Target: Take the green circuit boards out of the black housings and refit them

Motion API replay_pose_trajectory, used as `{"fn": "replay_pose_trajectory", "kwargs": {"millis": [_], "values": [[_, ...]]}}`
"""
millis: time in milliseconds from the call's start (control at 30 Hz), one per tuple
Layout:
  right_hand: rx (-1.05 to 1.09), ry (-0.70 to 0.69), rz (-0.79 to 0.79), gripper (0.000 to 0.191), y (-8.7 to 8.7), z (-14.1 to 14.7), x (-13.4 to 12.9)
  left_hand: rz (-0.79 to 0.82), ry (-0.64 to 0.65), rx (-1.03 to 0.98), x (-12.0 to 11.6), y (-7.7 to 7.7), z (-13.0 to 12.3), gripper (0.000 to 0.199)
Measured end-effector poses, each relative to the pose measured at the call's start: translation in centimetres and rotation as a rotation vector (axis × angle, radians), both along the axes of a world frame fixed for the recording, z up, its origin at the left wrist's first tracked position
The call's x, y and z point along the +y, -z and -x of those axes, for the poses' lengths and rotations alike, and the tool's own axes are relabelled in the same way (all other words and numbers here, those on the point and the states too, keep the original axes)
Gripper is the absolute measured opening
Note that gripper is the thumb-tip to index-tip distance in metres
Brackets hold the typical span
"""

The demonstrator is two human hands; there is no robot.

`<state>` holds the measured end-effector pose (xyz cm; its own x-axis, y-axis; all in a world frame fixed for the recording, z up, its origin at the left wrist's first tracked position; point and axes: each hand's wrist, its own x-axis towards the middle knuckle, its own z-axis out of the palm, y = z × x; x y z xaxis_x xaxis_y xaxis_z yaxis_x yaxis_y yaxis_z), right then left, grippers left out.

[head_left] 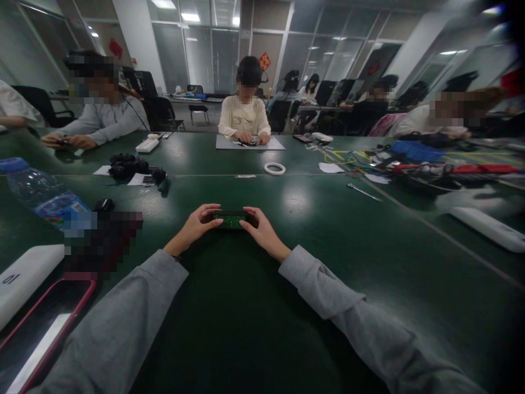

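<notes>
A small dark device with a green circuit board [230, 221] is held between both hands at the middle of the dark green table [262, 284]. My left hand [196, 227] grips its left end, with the thumb on the near side and the fingers at the far edge. At the right end, my right hand [264, 230] holds it in the same way. The board faces up toward the camera. The fingertips behind the device are partly hidden.
On the left lie a plastic bottle [49, 194], a white power bank [28, 273] and a red-edged phone [45, 328]. Beyond are a tape roll [274, 168], black cables [129, 167] and a wrench [364, 192]. Tangled wires [410, 158] lie right. Several people sit around.
</notes>
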<state>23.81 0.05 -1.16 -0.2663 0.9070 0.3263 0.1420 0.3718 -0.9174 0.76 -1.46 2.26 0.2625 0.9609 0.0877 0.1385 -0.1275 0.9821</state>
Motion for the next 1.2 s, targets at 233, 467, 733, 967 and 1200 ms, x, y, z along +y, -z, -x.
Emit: {"fn": "replay_pose_trajectory", "kwargs": {"millis": [233, 467, 733, 967, 1200], "values": [[-0.019, -0.044, -0.035, 0.035, 0.0, -0.3, 0.3, 0.005, -0.002, 0.01, -0.1, -0.2, 0.0, 0.053], [-0.045, -0.034, -0.053, 0.042, -0.8, -0.2, -0.2, 0.001, 0.006, -0.035, 0.1, 0.0, 0.2, 0.062], [-0.052, -0.096, 0.023, 0.056, -0.1, -1.0, 0.8, 0.016, 0.022, -0.06, 0.0, 0.0, 0.4, 0.061], [-0.102, -0.091, -0.062, 0.052, -0.2, -1.0, 0.6, -0.016, 0.027, -0.033, 0.3, 0.3, 0.4, 0.067], [-0.308, -0.001, -0.32, 0.045, -1.7, -0.5, -0.7, -0.051, 0.034, 0.045, 0.5, 0.3, 0.4, 0.075]]}}
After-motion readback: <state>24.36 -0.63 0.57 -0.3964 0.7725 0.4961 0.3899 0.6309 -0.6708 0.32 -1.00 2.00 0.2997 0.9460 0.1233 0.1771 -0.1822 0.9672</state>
